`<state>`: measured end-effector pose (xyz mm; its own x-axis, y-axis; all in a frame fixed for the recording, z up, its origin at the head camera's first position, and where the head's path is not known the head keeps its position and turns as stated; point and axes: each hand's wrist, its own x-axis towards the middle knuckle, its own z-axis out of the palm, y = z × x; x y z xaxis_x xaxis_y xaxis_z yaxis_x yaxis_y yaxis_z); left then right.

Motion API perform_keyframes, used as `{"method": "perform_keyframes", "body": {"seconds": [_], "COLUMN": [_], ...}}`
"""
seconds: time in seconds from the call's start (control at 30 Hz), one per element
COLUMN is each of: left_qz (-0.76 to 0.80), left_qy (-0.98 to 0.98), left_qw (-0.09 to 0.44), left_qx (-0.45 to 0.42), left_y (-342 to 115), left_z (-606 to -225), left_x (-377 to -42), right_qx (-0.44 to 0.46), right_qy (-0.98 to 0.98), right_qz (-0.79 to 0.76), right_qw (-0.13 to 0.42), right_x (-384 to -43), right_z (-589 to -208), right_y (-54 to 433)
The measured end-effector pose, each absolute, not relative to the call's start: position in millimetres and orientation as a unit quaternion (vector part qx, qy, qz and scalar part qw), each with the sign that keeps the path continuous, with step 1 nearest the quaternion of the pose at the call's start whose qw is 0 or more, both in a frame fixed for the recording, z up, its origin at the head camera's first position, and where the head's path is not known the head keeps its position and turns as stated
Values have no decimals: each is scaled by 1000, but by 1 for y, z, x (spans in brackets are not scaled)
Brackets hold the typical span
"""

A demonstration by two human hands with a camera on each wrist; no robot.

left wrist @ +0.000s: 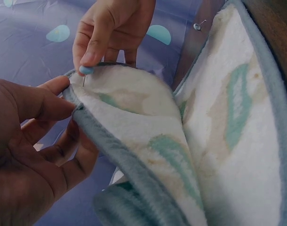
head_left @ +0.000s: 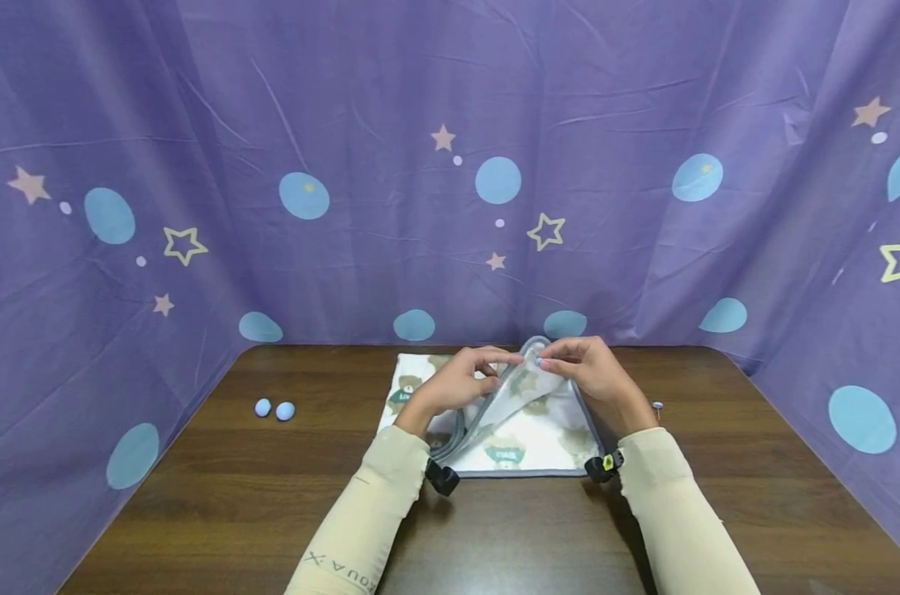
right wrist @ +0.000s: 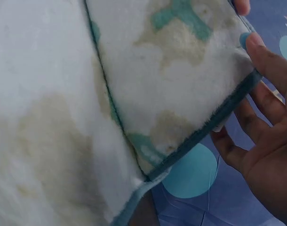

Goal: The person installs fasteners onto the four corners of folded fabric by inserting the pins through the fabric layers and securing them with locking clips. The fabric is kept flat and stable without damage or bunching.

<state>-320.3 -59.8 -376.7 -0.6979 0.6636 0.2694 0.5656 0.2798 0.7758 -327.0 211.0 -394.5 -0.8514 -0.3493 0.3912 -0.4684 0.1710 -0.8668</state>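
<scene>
Pin [left wrist: 85,70] first: it sits just right of centre in the head view, at the raised flap of the cloth [head_left: 542,430]. From the left, two balls [head_left: 285,411] lie on the table [head_left: 197,512], left of the cloth. Near the centre, the left hand [head_left: 453,386] pinches the cloth's border [left wrist: 120,150] between thumb and forefinger. Right of it, the right hand [head_left: 591,368] pinches the pin by its blue head. Farther right, a second pin [head_left: 658,405] lies on the table.

The step in hand looks like setting the pin to the flap; that calls for a steady border and a straight push. In the left wrist view, the pin's long axis runs nearly upright, head uppermost, point down towards the cloth; whether the tip pierces it, I cannot tell.
</scene>
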Motion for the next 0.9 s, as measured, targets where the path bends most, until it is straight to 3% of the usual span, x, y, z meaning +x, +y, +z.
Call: {"method": "perform_keyframes", "body": {"seconds": [0.23,0.67,0.9], "left_qz": [463,488,491], "left_qy": [794,782,781], "left_qw": [67,85,77], "left_qx": [389,379,378], "left_y": [-60,-58,-60], "left_z": [-375,-376,-376], "left_x": [-318,-316,-317], "right_qx": [243,233,245], "right_qy": [-762,-833,-812], "right_qz": [598,481,518], "right_qw": [50,141,112], "right_x": [-325,-326,-324], "right_z": [-395,-393,-392], "right_y": [202,195,198]}}
